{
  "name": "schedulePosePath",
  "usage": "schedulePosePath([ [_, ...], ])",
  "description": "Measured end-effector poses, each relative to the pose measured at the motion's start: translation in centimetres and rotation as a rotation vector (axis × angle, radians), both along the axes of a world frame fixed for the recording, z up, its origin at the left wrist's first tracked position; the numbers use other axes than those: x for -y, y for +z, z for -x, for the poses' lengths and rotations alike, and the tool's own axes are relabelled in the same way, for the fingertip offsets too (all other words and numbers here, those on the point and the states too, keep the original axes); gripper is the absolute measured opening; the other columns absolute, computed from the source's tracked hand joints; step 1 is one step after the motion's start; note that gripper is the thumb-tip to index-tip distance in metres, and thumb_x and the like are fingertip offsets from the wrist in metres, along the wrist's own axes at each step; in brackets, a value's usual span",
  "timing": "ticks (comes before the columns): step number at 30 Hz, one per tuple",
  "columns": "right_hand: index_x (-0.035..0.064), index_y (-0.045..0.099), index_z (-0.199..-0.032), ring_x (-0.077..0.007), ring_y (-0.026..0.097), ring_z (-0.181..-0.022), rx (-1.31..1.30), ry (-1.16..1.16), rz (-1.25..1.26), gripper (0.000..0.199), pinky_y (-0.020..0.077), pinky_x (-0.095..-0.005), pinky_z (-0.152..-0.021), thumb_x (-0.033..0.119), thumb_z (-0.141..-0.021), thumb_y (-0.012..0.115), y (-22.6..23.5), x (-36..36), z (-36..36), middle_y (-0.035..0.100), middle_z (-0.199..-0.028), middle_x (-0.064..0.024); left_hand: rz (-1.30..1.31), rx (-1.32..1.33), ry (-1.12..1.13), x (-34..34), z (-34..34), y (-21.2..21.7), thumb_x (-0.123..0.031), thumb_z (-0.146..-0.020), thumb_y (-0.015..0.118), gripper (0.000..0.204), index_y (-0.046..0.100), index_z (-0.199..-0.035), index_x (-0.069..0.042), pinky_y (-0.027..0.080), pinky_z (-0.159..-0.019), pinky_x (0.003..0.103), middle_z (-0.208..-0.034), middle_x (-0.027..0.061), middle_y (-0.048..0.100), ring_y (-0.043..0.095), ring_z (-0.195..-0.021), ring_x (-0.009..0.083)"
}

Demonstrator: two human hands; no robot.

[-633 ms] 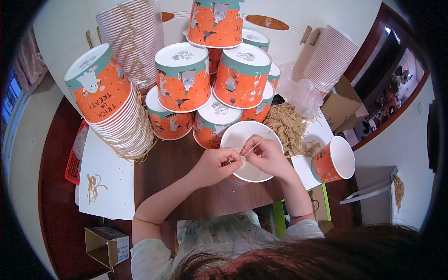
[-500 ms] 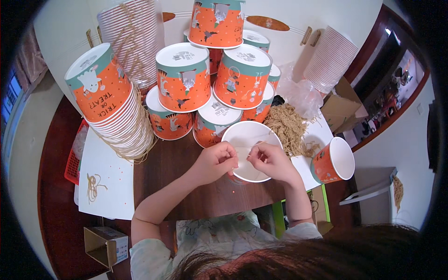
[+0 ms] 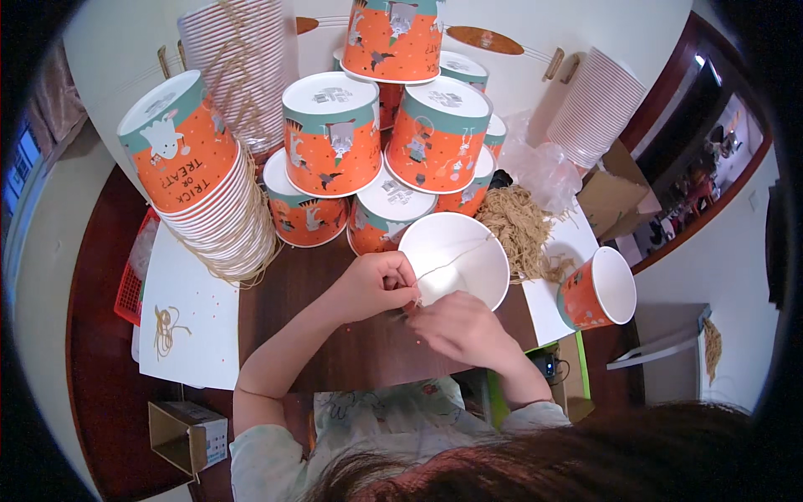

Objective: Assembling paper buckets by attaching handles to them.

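String now crosses the bucket, right grip lowered beside left grip; what either grasps, I cannot tell.

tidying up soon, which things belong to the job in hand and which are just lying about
Likely part of the job:
front-centre open bucket
string across its mouth
tangled string pile
stacked buckets

Likely just lying about:
red basket
cardboard box, lower left
crumpled clear plastic
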State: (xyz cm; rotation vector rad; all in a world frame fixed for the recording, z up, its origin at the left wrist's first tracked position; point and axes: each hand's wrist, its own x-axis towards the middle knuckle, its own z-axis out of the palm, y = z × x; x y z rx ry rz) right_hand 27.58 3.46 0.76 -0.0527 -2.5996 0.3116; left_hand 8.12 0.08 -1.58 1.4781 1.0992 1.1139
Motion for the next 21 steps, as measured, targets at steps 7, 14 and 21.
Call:
schedulePosePath([
  [7,0.0046,0.055,-0.079,-0.0242,0.058,-0.066,-0.125,-0.333,0.391,0.018,0.0464,-0.0323,-0.059,0.012,-0.07,0.069,-0.1,-0.6,1.0,0.058,-0.071,-0.0072,-0.033,-0.002,0.021,0.2,-0.1,0.4,-0.003,-0.074,0.065,0.014,0.052,-0.075,-0.005,0.035,-0.049,0.016,-0.065,-0.0036,0.056,0.047,-0.056,0.0001],
  [14,0.0041,0.052,-0.081,-0.0215,0.059,-0.06,-0.177,-0.414,0.419,0.016,0.0454,-0.0299,-0.051,0.008,-0.073,0.066,-0.7,-0.4,1.9,0.058,-0.068,-0.0069,-0.11,-0.143,0.116,0.6,-0.2,1.0,-0.006,-0.075,0.066,0.016,0.05,-0.075,-0.002,0.039,-0.051,0.017,-0.066,0.0014,0.059,0.053,-0.061,0.0024],
  [21,0.0045,0.053,-0.082,-0.0163,0.061,-0.062,-0.195,-0.427,0.52,0.015,0.0464,-0.0266,-0.053,0.004,-0.072,0.064,-1.0,-0.6,1.9,0.06,-0.068,-0.0057,-0.153,-0.294,0.184,1.2,0.9,2.1,-0.011,-0.072,0.068,0.014,0.057,-0.076,-0.004,0.042,-0.05,0.021,-0.066,0.0009,0.059,0.055,-0.06,0.0046],
])
